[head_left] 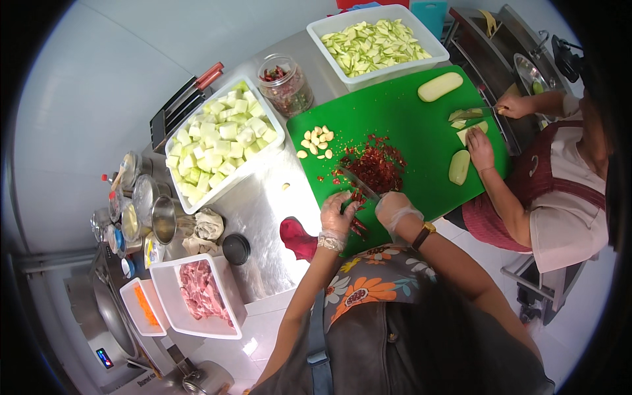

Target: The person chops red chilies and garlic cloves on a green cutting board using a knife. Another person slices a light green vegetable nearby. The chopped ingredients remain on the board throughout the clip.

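Observation:
My left hand, in a clear plastic glove, presses down on dried red chillies at the near edge of the green cutting board. My right hand, gloved too, grips a knife whose blade lies beside the left fingertips. Its handle is hidden in my fist. Just beyond the blade spreads a heap of chopped dried chillies with scattered seeds. Peeled garlic cloves are grouped at the board's left side.
At right, a co-worker's hand steadies pale green gourd while the other hand holds a knife. Around the board stand a tub of sliced gourd, a jar of chillies, a tub of gourd chunks, a knife block and a meat tub.

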Demonstrator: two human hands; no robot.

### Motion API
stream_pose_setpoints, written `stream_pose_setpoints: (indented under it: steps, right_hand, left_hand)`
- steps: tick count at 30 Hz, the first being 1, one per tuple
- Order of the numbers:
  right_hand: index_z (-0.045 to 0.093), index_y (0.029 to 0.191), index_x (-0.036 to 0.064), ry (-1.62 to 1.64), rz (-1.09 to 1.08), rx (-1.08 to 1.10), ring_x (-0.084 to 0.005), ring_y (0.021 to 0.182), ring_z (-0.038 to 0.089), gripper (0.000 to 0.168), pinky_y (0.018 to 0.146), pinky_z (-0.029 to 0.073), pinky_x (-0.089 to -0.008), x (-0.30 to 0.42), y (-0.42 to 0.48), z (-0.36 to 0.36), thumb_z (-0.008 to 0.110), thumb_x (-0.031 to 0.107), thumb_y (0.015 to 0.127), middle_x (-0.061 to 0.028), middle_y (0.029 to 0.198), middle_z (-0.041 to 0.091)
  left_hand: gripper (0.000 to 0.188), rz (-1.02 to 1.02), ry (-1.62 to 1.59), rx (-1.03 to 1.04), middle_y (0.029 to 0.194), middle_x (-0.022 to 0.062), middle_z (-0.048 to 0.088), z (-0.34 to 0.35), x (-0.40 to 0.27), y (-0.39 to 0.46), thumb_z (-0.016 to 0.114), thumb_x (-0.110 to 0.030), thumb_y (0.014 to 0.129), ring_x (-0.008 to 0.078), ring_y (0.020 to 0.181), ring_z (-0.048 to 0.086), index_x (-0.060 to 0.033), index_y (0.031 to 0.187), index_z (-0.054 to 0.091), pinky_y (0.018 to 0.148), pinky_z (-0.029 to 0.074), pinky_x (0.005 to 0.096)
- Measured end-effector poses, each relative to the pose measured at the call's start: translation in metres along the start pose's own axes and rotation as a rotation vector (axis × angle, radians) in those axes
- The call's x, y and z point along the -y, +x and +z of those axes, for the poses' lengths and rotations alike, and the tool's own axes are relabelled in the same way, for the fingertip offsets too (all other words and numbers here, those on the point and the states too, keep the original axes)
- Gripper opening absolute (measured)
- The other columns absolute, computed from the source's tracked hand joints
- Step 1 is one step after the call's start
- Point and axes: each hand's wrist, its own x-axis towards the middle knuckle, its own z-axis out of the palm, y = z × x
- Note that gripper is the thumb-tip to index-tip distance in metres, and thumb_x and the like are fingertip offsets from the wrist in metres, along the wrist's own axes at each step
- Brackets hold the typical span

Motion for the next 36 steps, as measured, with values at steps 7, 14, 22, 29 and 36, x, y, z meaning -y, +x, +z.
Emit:
stream_pose_setpoints:
  steps: [7,14,22,29,36]
  right_hand:
    - [0.068,0.083,0.001,-0.033,0.03,0.13,-0.0357,0.086,0.063,0.021,0.075,0.051,-0.0395,0.01,0.0,-0.008,0.054,0.015,0.078,-0.0222,0.09,0.064]
    - [0.068,0.083,0.001,-0.076,0.055,0.2,-0.0358,0.084,0.063,0.022,0.075,0.051,-0.0404,0.004,0.008,-0.004,0.053,0.017,0.078,-0.0226,0.089,0.064]
    - [0.063,0.075,-0.005,0.256,0.031,-0.125,-0.0409,0.073,0.06,0.03,0.067,0.051,-0.0426,-0.018,0.005,0.001,0.06,0.025,0.073,-0.0256,0.07,0.06]
    - [0.064,0.078,-0.006,0.248,0.038,-0.16,-0.041,0.072,0.06,0.031,0.067,0.05,-0.0428,-0.037,0.003,0.01,0.06,0.024,0.074,-0.0257,0.071,0.06]
    - [0.065,0.076,0.0,0.24,0.005,-0.169,-0.0398,0.078,0.061,0.024,0.072,0.049,-0.0443,-0.037,-0.014,0.011,0.049,0.019,0.076,-0.0248,0.079,0.062]
  left_hand:
    - [0.021,0.1,-0.005,-0.038,0.092,0.0125,0.065,0.01,0.0,-0.007,0.073,-0.009,0.07,0.0303,0.085,0.061,-0.0056,0.089,0.065,0.076,0.05,0.0361]
    - [0.014,0.153,0.034,-0.057,0.089,0.0122,0.065,0.019,0.012,-0.006,0.069,-0.004,0.073,0.0305,0.083,0.061,-0.0057,0.086,0.063,0.073,0.049,0.0371]
    - [0.032,-0.023,-0.111,0.119,0.104,0.0125,0.061,-0.014,0.002,0.002,0.069,-0.008,0.073,0.0314,0.095,0.057,-0.0079,0.104,0.061,0.085,0.046,0.0385]
    - [0.059,0.056,0.126,0.286,0.114,0.0127,0.057,-0.021,-0.011,0.003,0.074,-0.013,0.065,0.0329,0.105,0.051,-0.0111,0.119,0.052,0.092,0.042,0.0395]
    - [0.041,0.042,0.216,0.189,0.105,0.0126,0.061,0.008,-0.019,0.011,0.074,-0.014,0.067,0.0324,0.096,0.056,-0.009,0.106,0.06,0.083,0.046,0.0403]
